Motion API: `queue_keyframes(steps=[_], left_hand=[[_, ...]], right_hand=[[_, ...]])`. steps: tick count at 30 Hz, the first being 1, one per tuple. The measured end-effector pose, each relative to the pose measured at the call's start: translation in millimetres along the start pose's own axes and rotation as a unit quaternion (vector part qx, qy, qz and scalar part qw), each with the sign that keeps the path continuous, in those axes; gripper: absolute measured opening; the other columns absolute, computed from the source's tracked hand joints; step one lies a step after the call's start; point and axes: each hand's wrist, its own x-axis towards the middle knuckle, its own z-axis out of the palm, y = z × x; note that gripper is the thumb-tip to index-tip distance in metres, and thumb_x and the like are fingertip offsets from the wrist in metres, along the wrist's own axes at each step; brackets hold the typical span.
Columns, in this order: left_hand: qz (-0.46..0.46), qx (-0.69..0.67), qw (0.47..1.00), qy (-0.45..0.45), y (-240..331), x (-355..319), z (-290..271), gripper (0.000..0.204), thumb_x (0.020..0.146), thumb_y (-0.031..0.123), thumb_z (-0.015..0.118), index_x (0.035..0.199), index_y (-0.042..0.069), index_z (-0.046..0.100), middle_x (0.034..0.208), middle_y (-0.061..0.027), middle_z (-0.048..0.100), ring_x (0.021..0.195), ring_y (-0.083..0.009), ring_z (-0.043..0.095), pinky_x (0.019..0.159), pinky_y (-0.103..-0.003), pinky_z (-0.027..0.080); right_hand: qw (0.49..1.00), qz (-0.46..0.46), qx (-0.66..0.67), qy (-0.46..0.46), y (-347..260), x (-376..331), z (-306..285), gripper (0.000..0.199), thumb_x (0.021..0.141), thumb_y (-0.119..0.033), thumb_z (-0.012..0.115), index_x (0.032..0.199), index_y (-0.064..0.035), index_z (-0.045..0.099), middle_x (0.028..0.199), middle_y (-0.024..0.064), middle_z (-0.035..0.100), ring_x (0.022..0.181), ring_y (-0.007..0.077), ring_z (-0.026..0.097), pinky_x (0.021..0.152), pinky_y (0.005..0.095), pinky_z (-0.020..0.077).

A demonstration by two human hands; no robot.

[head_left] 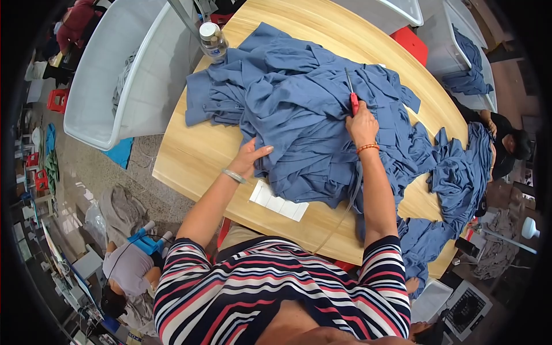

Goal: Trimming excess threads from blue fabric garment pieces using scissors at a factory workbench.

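Tabletop (190, 150) | left fingers (263, 152) parted on cloth (305, 109) | right fingers (362, 108) round red-handled tool (353, 100)

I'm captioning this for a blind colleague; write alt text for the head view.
The right hand holds a red-handled tool over blue clothes heaped on a wooden table, while the left hand touches the heap's near left side.

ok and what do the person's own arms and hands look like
Short sleeves striped in navy, white and pinkish red. The left hand is ungloved, with a pale bangle at the wrist; the right hand, also ungloved, has an orange beaded bracelet.
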Motion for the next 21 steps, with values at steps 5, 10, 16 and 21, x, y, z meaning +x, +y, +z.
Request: queue_keyframes(steps=[5,10,16,21], left_hand=[[-0.038,-0.180,0.982,-0.041,3.8,7.2,17.4,0.033,0.097,0.013,0.053,0.128,0.003,0.048,0.121,-0.0061,0.059,0.109,-0.0150,0.059,0.097,-0.033,0.048],[-0.087,-0.097,0.984,-0.121,-1.6,14.6,81.3,0.026,0.094,0.010,0.057,0.119,0.001,0.055,0.107,-0.0023,0.063,0.098,-0.0090,0.060,0.089,-0.025,0.048],[-0.114,0.089,0.983,-0.115,-63.6,50.4,149.0,0.031,0.089,0.008,0.065,0.118,0.001,0.057,0.104,-0.0028,0.063,0.094,-0.0088,0.058,0.085,-0.023,0.046],[-0.070,0.069,0.994,-0.041,-78.6,44.7,169.7,0.031,0.089,0.013,0.067,0.116,0.001,0.058,0.106,-0.0025,0.064,0.097,-0.0087,0.057,0.089,-0.023,0.043]], right_hand=[[1.000,0.015,0.005,0.026,42.8,-7.9,-57.3,0.034,0.077,-0.021,0.060,0.108,-0.0087,0.054,0.093,0.0212,0.066,0.090,0.0405,0.064,0.078,0.0497,0.0502],[0.977,0.122,-0.083,0.155,178.6,-16.7,-142.9,0.035,0.080,-0.025,0.059,0.110,-0.0077,0.055,0.097,0.0236,0.064,0.087,0.0417,0.063,0.075,0.0505,0.0493],[0.983,0.166,0.073,0.010,304.9,-81.3,-120.8,0.036,0.077,-0.018,0.064,0.107,0.0001,0.059,0.093,0.0263,0.065,0.087,0.0432,0.063,0.075,0.0466,0.0506],[0.985,0.119,0.126,0.023,288.2,-164.7,-56.7,0.033,0.088,-0.018,0.063,0.117,-0.0035,0.059,0.087,0.0167,0.066,0.072,0.0263,0.066,0.066,0.0365,0.0513]])
